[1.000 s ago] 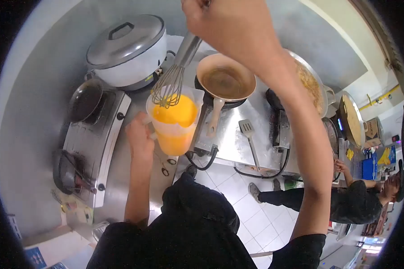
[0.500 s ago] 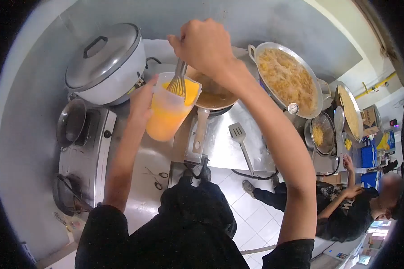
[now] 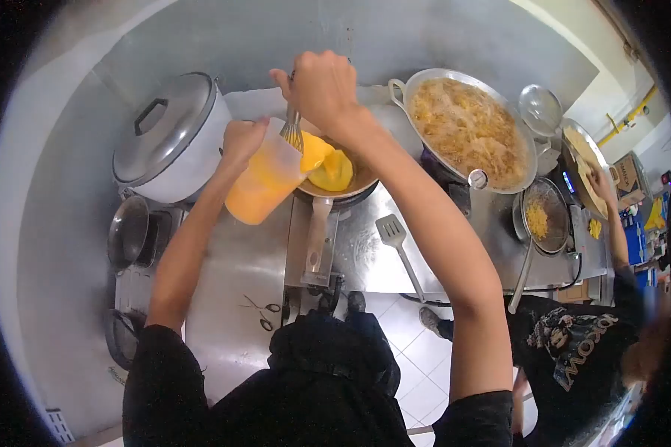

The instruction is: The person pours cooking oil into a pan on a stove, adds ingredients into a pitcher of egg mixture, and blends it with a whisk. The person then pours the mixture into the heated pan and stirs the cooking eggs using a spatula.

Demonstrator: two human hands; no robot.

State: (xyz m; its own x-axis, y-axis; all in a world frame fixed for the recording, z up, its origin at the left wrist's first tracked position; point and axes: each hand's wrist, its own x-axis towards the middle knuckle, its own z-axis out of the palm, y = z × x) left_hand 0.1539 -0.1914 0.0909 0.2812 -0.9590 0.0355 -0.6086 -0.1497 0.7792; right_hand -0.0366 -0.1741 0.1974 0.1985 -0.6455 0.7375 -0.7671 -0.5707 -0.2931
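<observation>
My left hand (image 3: 244,141) is closed on the handle side of a translucent plastic pitcher (image 3: 257,190), tilted to the right. Yellow beaten egg (image 3: 329,171) pours over its lip into a frying pan (image 3: 361,182) and pools there. My right hand (image 3: 324,86) grips a wire whisk (image 3: 292,132) from above, its wires at the pitcher's mouth. The pan's light handle (image 3: 317,238) points toward me. A grey slotted turner (image 3: 391,232) lies on the steel counter right of that handle.
A large lidded pot (image 3: 175,141) stands at left, scissors (image 3: 263,309) below it. At right, a wok (image 3: 470,130) bubbles with frying food; beside it a strainer (image 3: 544,216) holds yellow bits. A co-worker (image 3: 574,343) reaches toward another pan (image 3: 585,167).
The pitcher has tipped further, and egg now runs into the pan. My right hand and the whisk have shifted slightly left and down. The co-worker's arm now reaches the far pan.
</observation>
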